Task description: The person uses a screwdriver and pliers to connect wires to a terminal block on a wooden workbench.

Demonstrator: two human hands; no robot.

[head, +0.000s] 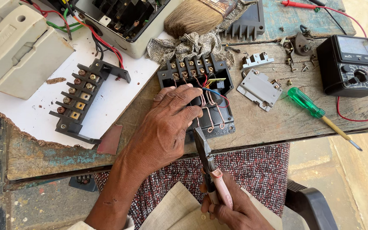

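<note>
Black terminal block (201, 85) with copper wire loops (211, 115) lies on the worn wooden table (277, 123), near its front edge. Left hand (167, 123) presses down on it, fingers spread slightly. Right hand (230, 208) wraps shut around pink-handled pliers (209, 166), tips at the block's lower edge. A green screwdriver (316, 113) and a black meter (352, 64) sit farther right.

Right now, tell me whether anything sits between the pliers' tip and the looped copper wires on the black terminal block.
Nothing visible does. The pliers, held in the right hand, point up at the copper wire loops with open space between. The left hand rests on the black terminal block, just left of the loops, beside the path rather than across it.
</note>
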